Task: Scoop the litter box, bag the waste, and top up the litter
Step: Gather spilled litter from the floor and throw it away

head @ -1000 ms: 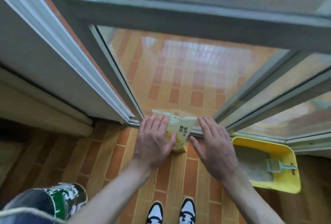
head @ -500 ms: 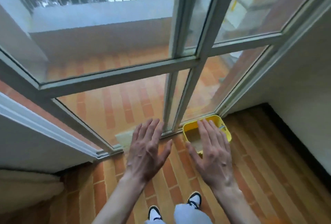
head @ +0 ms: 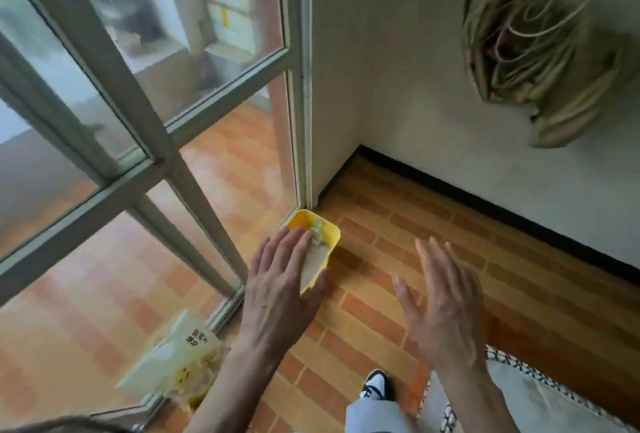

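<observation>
A yellow litter box [head: 331,232] sits on the tiled floor in the corner where the glass door meets the white wall. Pale litter [head: 316,261] fills it, and a light scoop [head: 316,233] lies at its far end. My left hand [head: 279,285] hovers spread in front of the box and hides its near left part; contact cannot be told. My right hand [head: 439,301] is held up to the right of the box, fingers straight, holding nothing. A yellow and white litter bag [head: 180,360] stands by the door track at lower left.
The glass door frame [head: 152,141] runs along the left. A white wall with black skirting [head: 491,204] closes the right side. A bundle of pale cords [head: 540,37] hangs on that wall. A patterned cushion [head: 526,394] lies at lower right beside my shoe [head: 375,386].
The view has swung right, from the litter bag to the corner with the box. Both hands stay spread and hold nothing, and they have drawn apart, the left before the box, the right beside it.
</observation>
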